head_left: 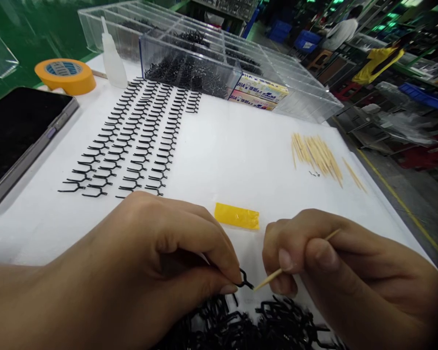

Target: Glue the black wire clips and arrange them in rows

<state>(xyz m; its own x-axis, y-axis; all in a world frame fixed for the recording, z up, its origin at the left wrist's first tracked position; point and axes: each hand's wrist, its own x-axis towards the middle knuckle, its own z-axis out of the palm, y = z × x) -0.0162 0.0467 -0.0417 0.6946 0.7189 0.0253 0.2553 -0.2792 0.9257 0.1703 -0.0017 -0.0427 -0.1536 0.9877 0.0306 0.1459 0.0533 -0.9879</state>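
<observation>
The left hand (160, 253) is closed, pinching a black forked piece (245, 280) between thumb and finger. The right hand (336, 262) is closed on a toothpick (268, 278), whose tip sits just beside that piece. A heap of black pieces (263, 325) lies directly below the hands, near the table's (219, 155) edge. Farther off, more black pieces lie in neat rows (131, 136) on the left. A yellow tape strip (237, 216) lies just beyond the hands, and loose toothpicks (317, 158) lie right. At the far side stands a clear compartment box (190, 63) filled with black pieces. A tablet (18, 136), orange tape roll (64, 76) and white bottle (112, 56) sit far left.
</observation>
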